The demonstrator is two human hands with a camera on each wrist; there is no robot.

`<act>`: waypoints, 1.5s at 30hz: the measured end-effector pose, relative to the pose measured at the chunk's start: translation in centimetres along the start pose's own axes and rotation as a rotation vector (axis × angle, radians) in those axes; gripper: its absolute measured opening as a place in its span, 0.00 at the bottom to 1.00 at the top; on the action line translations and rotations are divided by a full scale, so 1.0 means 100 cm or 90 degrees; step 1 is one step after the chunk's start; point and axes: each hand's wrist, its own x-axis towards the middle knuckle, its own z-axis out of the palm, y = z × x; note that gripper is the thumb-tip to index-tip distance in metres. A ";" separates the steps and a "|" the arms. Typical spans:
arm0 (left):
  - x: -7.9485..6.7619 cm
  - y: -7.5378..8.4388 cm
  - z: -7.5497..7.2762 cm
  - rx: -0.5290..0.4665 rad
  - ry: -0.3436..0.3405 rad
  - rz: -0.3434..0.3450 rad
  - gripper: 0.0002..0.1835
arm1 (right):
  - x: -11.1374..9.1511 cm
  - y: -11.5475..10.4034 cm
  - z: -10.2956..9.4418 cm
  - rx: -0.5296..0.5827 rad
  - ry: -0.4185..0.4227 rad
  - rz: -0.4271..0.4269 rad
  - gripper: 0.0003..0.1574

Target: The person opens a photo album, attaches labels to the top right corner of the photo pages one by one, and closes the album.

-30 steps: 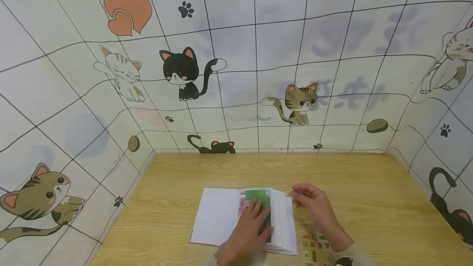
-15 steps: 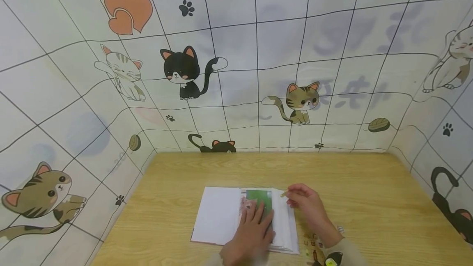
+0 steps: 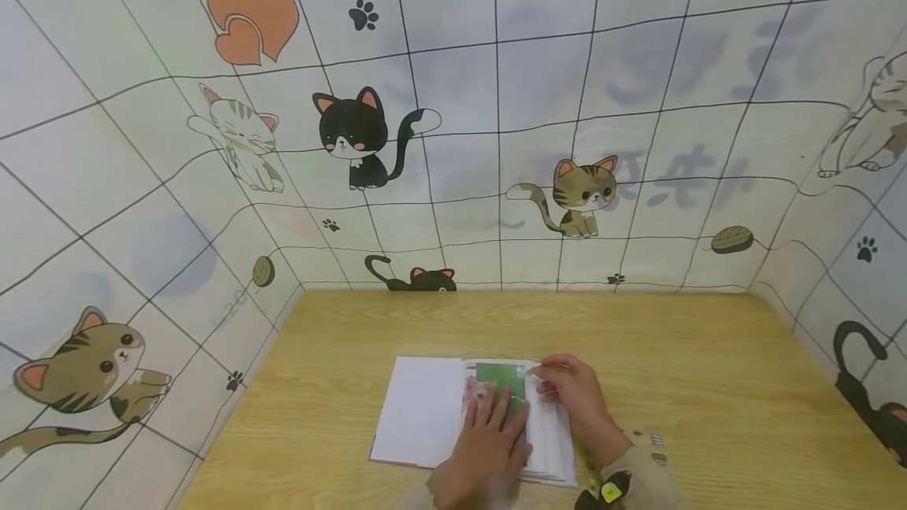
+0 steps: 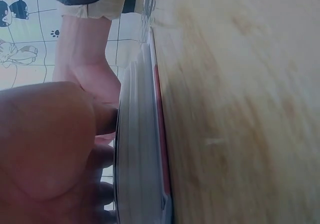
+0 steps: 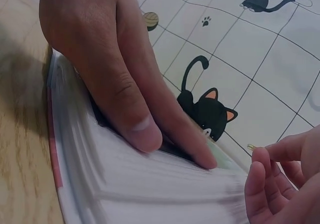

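An album (image 3: 420, 409) lies spread on the table, its blank white inside cover to the left and a thick stack of clear-sleeved pages (image 3: 549, 443) to the right. A green and pink picture (image 3: 501, 375) shows in the top sleeve. My left hand (image 3: 487, 433) presses on that picture with fingers spread, covering its lower part. Thumb and forefinger of my right hand (image 3: 575, 396) pinch a tiny yellowish sticker-like piece (image 5: 251, 147) near the picture's top right corner. In the left wrist view the page edges (image 4: 137, 134) sit beneath the left fingers.
A clear sheet of small printed pictures (image 3: 657, 457) lies right of the album, mostly hidden under the right forearm. The wooden table (image 3: 340, 329) meets cat-patterned walls (image 3: 468, 211) at the back and on both sides.
My right hand has moved left, bringing the small yellowish piece from beyond the album's right edge to the picture's upper right corner. The left hand stays on the page.
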 end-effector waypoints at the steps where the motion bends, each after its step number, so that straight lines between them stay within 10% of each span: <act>1: 0.000 0.000 0.001 0.004 0.001 0.001 0.30 | 0.001 0.001 0.002 0.003 0.002 0.000 0.16; 45: 0.000 0.004 -0.004 0.075 -0.010 0.000 0.30 | 0.011 0.009 0.028 -0.139 0.046 -0.051 0.13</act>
